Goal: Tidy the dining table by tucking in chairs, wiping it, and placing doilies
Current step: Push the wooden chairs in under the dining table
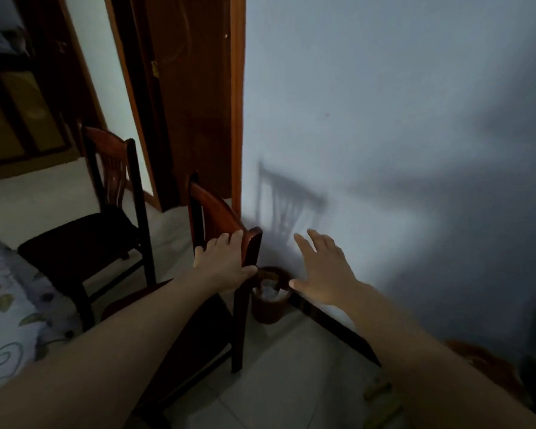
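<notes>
- pale blue-grey wall (384,103), pretty dim, with shadows on it
- dark wooden door (192,97) (orange-brown frame)
- light tiled floor (291,366)
- small brown wastebasket (270,305) by the baseboard

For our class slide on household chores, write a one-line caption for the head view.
Left hand grips the near chair's backrest while the open right hand hovers beside it.

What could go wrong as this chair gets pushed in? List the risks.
1. Only the left hand grips the near chair at one corner of its backrest; the right hand hovers open, so the chair may twist when pushed.
2. The small bin sits right beside the chair's rear leg and could be knocked over.
3. The second chair stands close by, so the two could collide.
</notes>
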Motion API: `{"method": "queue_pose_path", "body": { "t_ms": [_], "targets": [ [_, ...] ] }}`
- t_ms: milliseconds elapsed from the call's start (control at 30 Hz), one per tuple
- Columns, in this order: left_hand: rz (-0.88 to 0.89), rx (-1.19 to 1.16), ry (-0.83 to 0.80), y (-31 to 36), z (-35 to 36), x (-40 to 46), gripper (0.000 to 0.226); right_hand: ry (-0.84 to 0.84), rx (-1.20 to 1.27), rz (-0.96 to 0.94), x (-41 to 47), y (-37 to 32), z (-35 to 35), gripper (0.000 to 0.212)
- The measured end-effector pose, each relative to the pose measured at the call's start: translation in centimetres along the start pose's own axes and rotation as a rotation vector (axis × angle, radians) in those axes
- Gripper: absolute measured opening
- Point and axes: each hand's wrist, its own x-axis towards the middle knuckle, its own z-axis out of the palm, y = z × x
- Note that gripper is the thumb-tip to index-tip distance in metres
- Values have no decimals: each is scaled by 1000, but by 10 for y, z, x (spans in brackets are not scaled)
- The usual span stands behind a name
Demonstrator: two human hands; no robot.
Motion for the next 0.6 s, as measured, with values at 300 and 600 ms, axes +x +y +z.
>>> {"method": "queue_pose_path", "body": {
  "t_ms": [300, 600],
  "targets": [
    [-338, -29, -34, 11, 24, 113, 77, -151, 11, -276, 177, 56, 5, 82],
    [-546, -110, -65, -27, 34, 195, 79, -214, -57, -576, 313, 17, 30, 87]
  ]
}}
